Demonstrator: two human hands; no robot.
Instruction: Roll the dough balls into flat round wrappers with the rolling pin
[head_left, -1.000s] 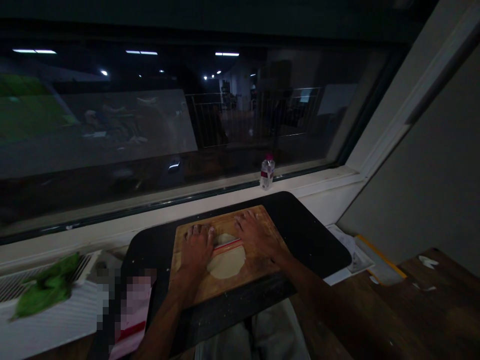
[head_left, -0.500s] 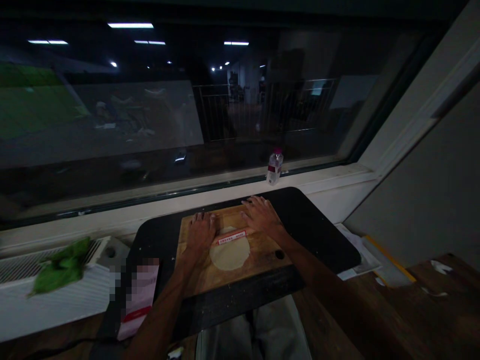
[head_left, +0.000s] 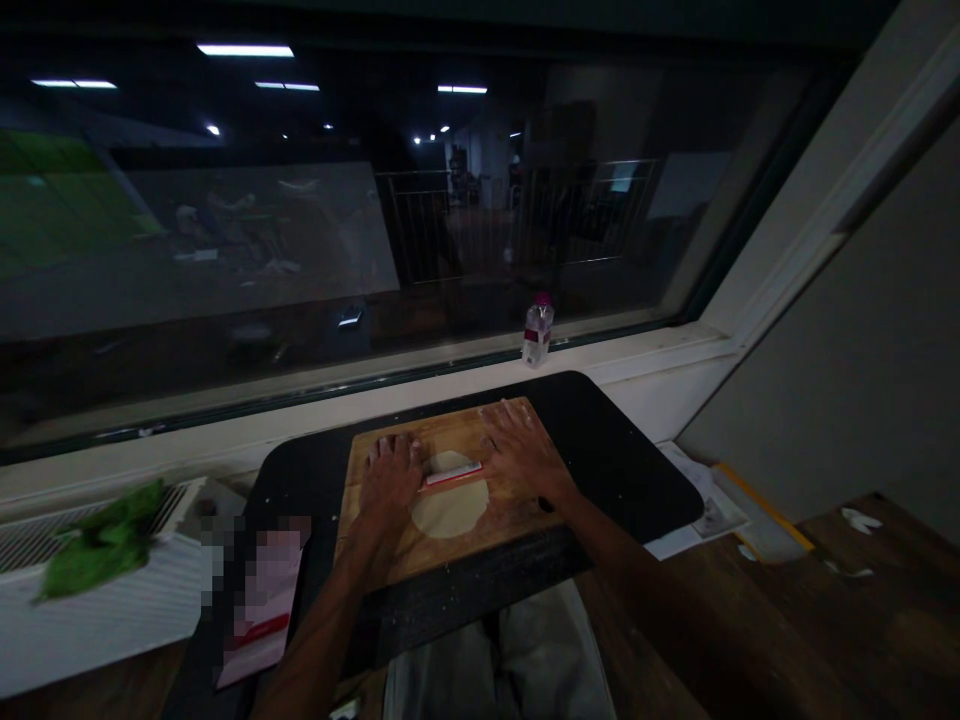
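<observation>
A thin, round sheet of dough (head_left: 450,512) lies flat on a wooden cutting board (head_left: 375,568). Across it runs a rolling pin (head_left: 454,476) with a red and white label along its middle. My left hand (head_left: 391,478) rests palm down over the pin's left end, fingers stretched forward. Over the right end lies my right hand (head_left: 523,450), flat, with its fingers spread. Both palms hide the pin's ends. Pale flour dusts my fingers. Dough shows on the far and near sides of the pin.
The board sits on a black tabletop (head_left: 622,465) against a window sill, where a plastic bottle (head_left: 538,332) with a pink cap stands. On the left are a pink packet (head_left: 266,600) and green leaves (head_left: 105,540) on a white radiator. Papers (head_left: 694,500) lie right of the table.
Both hands have drawn slightly toward me, and the rolling pin has rolled nearer over the dough. Its label has turned. The whole view has shifted a little.
</observation>
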